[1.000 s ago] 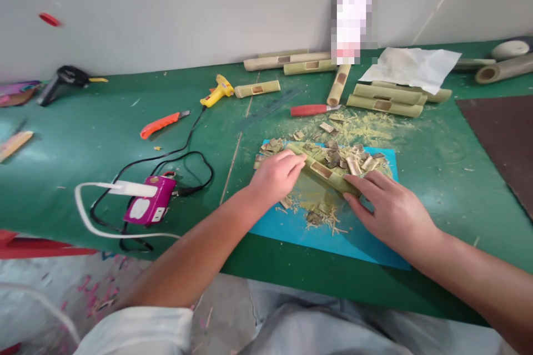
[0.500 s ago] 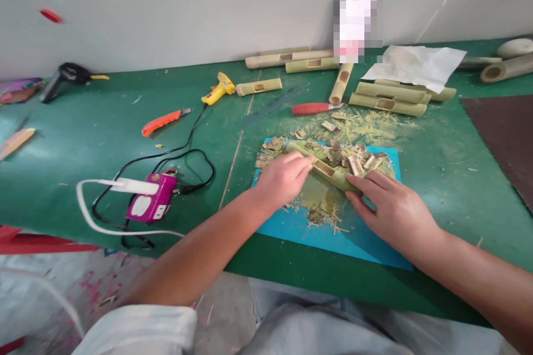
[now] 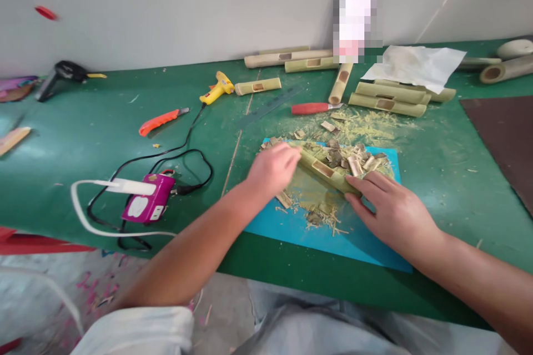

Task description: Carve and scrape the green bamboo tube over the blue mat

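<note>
A green bamboo tube [image 3: 338, 178] with a rectangular slot cut in its upper side lies slantwise over a blue mat [image 3: 287, 228]. My right hand [image 3: 391, 199] grips the tube's near right end between thumb and fingers. My left hand [image 3: 272, 168] is closed at the far left end, its fingertips against the tube. Whatever it may pinch is hidden by the fingers. Bamboo chips [image 3: 356, 165] are heaped behind the tube, and fine shavings [image 3: 325, 216] lie in front of it.
Behind the mat lie a red-handled knife [image 3: 310, 108], slotted bamboo pieces [image 3: 387, 105] and a white sheet [image 3: 412, 66]. To the left are a yellow glue gun [image 3: 217, 89], an orange utility knife [image 3: 160, 122] and a purple power adapter [image 3: 150, 197] with cables.
My left hand has slid leftward along the tube, from beside the slot to the far end. My right hand keeps its hold in the same place.
</note>
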A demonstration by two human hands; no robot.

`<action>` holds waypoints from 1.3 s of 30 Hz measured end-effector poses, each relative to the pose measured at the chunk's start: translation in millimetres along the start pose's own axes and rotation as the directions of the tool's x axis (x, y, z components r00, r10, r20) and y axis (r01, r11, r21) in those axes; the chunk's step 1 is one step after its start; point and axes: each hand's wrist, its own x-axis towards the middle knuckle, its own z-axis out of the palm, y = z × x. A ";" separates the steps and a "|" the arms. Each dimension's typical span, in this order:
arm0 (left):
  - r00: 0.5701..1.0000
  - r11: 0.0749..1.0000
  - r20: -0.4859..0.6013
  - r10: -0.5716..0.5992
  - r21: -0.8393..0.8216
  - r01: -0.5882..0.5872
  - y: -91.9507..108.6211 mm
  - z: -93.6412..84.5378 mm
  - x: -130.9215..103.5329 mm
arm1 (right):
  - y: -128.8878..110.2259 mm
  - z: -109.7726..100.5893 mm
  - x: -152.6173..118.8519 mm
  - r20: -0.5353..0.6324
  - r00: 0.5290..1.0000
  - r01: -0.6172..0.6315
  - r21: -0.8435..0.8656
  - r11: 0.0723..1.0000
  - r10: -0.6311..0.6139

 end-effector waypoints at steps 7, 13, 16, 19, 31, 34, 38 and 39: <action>1.000 1.000 -0.010 -0.003 0.012 0.003 2.9 1.9 -0.1 | -1.4 -1.1 0.8 -0.001 1.000 -0.001 -0.033 0.999 0.001; 1.000 1.000 -0.001 -0.006 -0.007 0.006 4.6 1.4 -2.2 | -1.6 -1.1 0.1 0.001 1.000 -0.004 -0.032 0.999 0.004; 1.000 0.999 0.009 0.029 -0.027 -0.028 2.8 2.1 -2.2 | -1.8 -1.4 0.4 -0.003 1.000 0.001 -0.028 1.000 -0.001; 0.999 0.999 0.024 0.025 -0.048 -0.024 1.8 1.7 -1.4 | -2.1 -1.5 0.8 0.001 1.000 0.002 -0.035 0.999 -0.002; 1.000 1.000 -0.012 -0.004 -0.014 0.004 1.9 0.7 -0.5 | -0.8 -0.9 0.3 -0.008 1.000 -0.010 -0.040 0.999 0.009; 0.999 0.998 0.039 0.014 -0.064 -0.011 -0.1 -0.5 -0.3 | -1.2 -1.0 0.3 -0.005 1.000 0.002 -0.032 0.999 -0.002; 0.999 0.999 -0.039 -0.036 0.008 0.036 -2.3 -2.0 0.1 | -1.3 -1.2 -0.2 -0.015 1.000 -0.003 -0.027 1.000 0.003; 1.000 1.000 -0.022 -0.021 0.012 0.021 -1.5 -1.6 -0.3 | -1.2 -1.3 -0.4 -0.012 1.000 -0.001 -0.019 1.000 0.001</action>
